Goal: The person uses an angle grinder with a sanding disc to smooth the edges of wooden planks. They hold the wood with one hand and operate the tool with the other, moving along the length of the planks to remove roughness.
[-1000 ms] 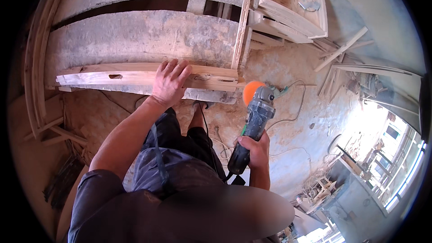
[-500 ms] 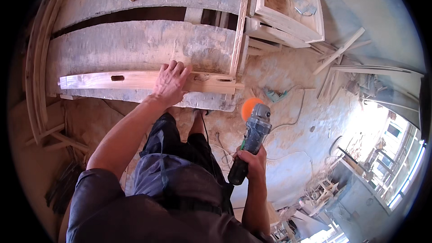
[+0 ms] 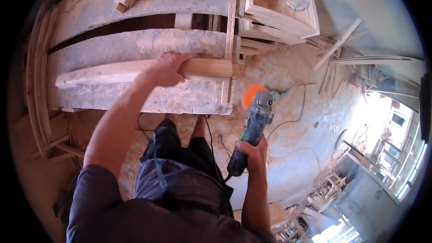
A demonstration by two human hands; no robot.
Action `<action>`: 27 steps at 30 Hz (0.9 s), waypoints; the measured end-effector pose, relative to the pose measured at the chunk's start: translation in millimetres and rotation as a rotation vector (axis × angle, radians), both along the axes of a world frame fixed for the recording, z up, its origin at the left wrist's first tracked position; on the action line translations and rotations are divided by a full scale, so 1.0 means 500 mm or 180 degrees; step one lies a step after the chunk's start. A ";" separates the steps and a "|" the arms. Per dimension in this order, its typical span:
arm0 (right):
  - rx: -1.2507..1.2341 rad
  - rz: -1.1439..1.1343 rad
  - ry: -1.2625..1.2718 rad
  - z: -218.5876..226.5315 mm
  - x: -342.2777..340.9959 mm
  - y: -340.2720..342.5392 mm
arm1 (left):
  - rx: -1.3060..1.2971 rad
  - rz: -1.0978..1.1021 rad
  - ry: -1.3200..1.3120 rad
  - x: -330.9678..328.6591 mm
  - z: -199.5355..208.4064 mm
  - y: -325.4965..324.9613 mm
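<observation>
At our right side, our R hand [image 3: 254, 152] grips a black-and-grey, tube-shaped power grinder [image 3: 258, 118], fingers closed round its body; its round orange disc [image 3: 252, 95] is clear of the wood. Farther out, our L hand [image 3: 166, 69] clasps a long, pale wooden beam [image 3: 209, 67] lying on a grey, scuffed plank bench [image 3: 186, 97]. Beyond, upper R: an open-topped, pale wooden box [image 3: 313, 11] w/ dust inside.

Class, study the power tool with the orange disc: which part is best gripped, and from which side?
The black rear grip of the power tool seems best, approached from lower right in the picture, away from the orange disc: it is long and slim, and the right hand holds it that way.
</observation>
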State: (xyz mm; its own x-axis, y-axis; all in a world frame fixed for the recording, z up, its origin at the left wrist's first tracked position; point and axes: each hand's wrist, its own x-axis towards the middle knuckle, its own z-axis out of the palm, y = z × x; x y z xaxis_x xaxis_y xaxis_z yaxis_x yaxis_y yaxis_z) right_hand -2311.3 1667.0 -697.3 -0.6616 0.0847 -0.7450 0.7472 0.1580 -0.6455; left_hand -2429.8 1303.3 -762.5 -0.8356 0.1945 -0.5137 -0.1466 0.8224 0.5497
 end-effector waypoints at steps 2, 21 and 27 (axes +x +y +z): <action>-0.0105 -0.0062 0.0058 0.016 -0.036 -0.033 | 0.0234 0.0009 -0.0238 -0.012 -0.011 -0.014; -0.0526 -0.0199 0.0030 -0.005 -0.109 -0.082 | -0.0311 -0.0061 -0.0066 -0.007 -0.004 0.019; -0.0428 0.0297 -0.0090 -0.009 -0.135 -0.094 | -0.0238 -0.0107 -0.0168 -0.016 0.001 0.019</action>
